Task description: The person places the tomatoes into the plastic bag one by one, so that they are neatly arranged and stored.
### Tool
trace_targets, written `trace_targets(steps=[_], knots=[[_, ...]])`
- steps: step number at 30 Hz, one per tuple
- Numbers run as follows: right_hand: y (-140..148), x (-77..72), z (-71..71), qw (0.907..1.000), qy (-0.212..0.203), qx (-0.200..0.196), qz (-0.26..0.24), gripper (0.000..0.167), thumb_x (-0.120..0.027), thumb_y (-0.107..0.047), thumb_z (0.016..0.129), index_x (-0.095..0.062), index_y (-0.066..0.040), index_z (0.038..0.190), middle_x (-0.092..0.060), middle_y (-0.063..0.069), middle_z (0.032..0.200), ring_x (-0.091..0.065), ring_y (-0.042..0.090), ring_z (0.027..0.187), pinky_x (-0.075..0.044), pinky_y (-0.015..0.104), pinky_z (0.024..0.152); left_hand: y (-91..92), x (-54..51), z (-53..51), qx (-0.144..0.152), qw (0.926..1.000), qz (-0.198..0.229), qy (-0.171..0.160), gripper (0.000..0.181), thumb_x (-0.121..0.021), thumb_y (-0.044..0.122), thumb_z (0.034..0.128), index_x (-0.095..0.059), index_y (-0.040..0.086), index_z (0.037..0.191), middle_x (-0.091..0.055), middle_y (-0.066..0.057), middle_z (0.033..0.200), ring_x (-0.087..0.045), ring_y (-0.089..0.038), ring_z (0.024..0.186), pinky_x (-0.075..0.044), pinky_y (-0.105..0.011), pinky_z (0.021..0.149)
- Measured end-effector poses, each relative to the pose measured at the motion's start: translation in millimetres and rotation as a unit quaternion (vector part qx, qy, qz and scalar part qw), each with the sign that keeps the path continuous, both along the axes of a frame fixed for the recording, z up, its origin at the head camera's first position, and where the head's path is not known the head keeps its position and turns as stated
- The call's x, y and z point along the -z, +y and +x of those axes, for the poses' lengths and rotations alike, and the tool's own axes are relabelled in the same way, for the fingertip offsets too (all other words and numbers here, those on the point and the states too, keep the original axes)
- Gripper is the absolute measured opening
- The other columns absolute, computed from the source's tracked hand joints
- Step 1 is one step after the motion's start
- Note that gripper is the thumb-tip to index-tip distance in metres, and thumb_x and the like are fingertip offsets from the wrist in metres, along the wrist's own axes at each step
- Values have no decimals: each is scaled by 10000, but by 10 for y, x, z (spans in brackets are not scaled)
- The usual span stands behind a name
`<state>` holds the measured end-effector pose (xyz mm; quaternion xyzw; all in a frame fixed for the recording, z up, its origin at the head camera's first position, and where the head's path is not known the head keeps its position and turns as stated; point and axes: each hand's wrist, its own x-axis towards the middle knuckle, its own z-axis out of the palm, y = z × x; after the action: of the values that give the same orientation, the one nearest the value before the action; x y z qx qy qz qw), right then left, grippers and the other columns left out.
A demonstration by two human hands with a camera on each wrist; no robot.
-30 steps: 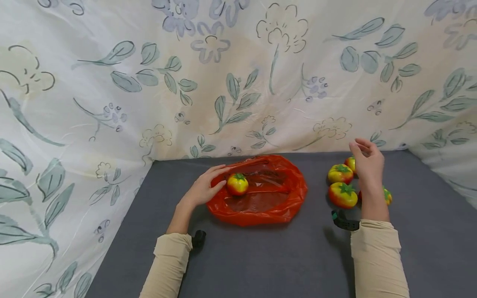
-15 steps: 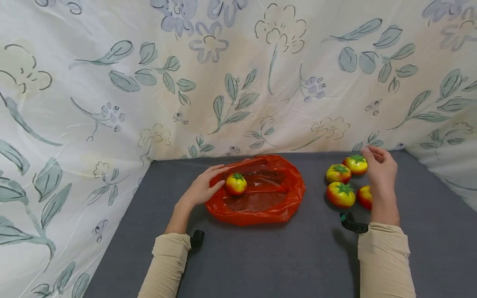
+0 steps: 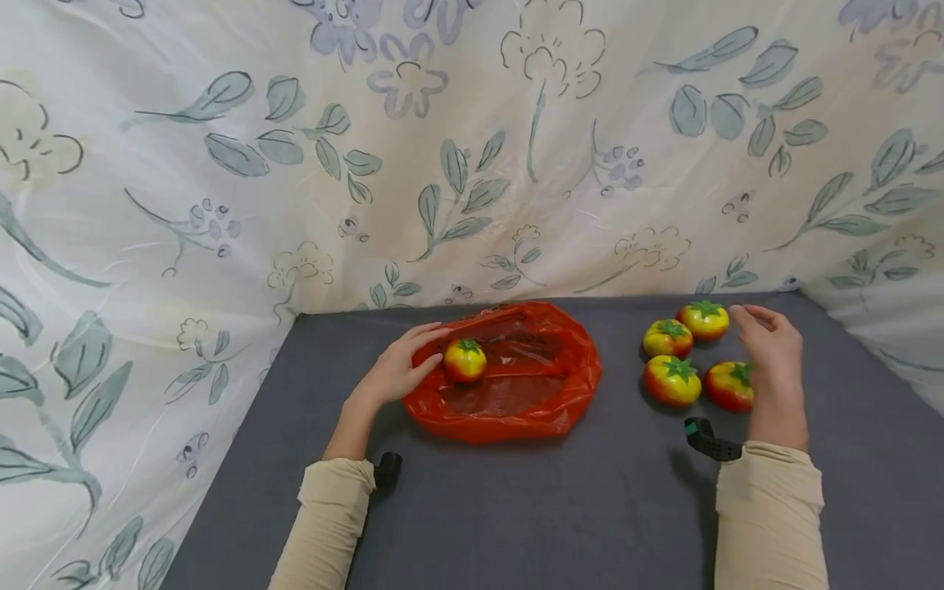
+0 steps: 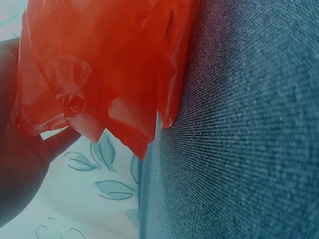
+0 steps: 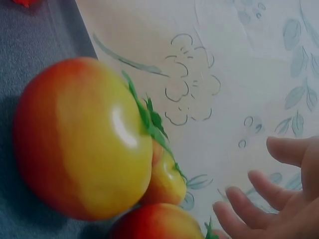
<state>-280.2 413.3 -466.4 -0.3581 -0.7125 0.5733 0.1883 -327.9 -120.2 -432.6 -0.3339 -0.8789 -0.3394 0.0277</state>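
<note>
In the head view a red plastic bag (image 3: 501,428) lies spread with its mouth up, a red-yellow tomato (image 3: 465,360) inside at its left. My left hand (image 3: 394,366) rests on the bag's left rim, fingers extended; the left wrist view has the hand (image 4: 20,154) against the outside of the red plastic (image 4: 94,64). My right hand (image 3: 773,348), empty, hovers beside several tomatoes, nearest the back one (image 3: 704,320) and the front right one (image 3: 728,386). Its fingers (image 5: 251,206) are spread and relaxed in the right wrist view, apart from the large tomato (image 5: 82,139).
Two more tomatoes, one (image 3: 667,338) behind the other (image 3: 672,381), sit at the group's left on the dark grey table (image 3: 546,516). A floral cloth (image 3: 413,188) hangs behind the table and along its left side.
My right hand has shifted right and slightly toward me, away from the back tomato, uncovering the tomatoes beneath it. My left hand stays at the bag's left rim.
</note>
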Motion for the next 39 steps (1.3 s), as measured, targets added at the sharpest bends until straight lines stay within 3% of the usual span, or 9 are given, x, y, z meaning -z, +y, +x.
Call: trace_targets(steps=[5, 11, 15, 20, 25, 30, 39], knots=[[20, -29, 97, 9990, -404, -172, 62, 769, -478, -663, 852, -297, -290, 1500, -222, 29, 1554, -303, 268, 1370, -236, 474, 1100, -11, 10, -5, -3, 10000, -40, 21, 454, -632, 131, 919, -537, 130, 1363, -430, -106, 1434, -400, -305, 1301, -341, -529, 1029], [61, -32, 160, 9979, -591, -243, -70, 786, -472, -654, 859, -270, -265, 1512, -267, 82, 1535, -289, 302, 1370, -230, 493, 1097, -18, 8, -19, 42, 9999, -68, 78, 450, -626, 132, 924, -533, 119, 1365, -421, -114, 1440, -392, -308, 1308, -329, -522, 1040], [91, -59, 213, 9948, -871, -516, -78, 886, -487, -688, 827, -232, -208, 1527, -245, 134, 1536, -264, 360, 1357, -248, 538, 1073, -23, -1, -21, 54, 9999, -59, 60, 452, -626, 145, 926, -531, 127, 1368, -419, -107, 1442, -391, -309, 1308, -333, -527, 1036], [57, -188, 327, 9760, -1705, -1344, 144, 1072, -508, -752, 766, -145, -98, 1533, -38, 247, 1550, -147, 480, 1352, -222, 641, 1030, -29, 4, -28, 55, 10000, -71, 41, 450, -625, 157, 929, -532, 135, 1368, -422, -100, 1440, -393, -306, 1306, -337, -528, 1032], [-99, -371, 433, 9538, -2270, -1927, 400, 1083, -567, -694, 792, -106, -37, 1521, 57, 316, 1516, -107, 527, 1330, -192, 650, 1033, -26, 6, -33, 81, 9999, -65, 20, 454, -624, 140, 928, -528, 132, 1371, -424, -104, 1437, -391, -303, 1307, -334, -529, 1034], [-215, -491, 523, 9427, -2477, -2175, 525, 1087, -622, -627, 798, -92, 7, 1505, 48, 358, 1490, -110, 539, 1307, -191, 638, 1039, -16, 10, -31, 93, 9999, -89, -16, 457, -622, 132, 927, -525, 128, 1374, -422, -112, 1437, -392, -307, 1306, -337, -532, 1031], [-246, -499, 538, 9239, -2889, -2427, 634, 1167, -680, -615, 758, -50, 43, 1487, 9, 395, 1456, -158, 543, 1270, -252, 630, 1018, 0, 23, -22, 85, 9999, -94, -94, 457, -619, 133, 929, -521, 125, 1376, -420, -109, 1438, -388, -303, 1309, -328, -531, 1037]])
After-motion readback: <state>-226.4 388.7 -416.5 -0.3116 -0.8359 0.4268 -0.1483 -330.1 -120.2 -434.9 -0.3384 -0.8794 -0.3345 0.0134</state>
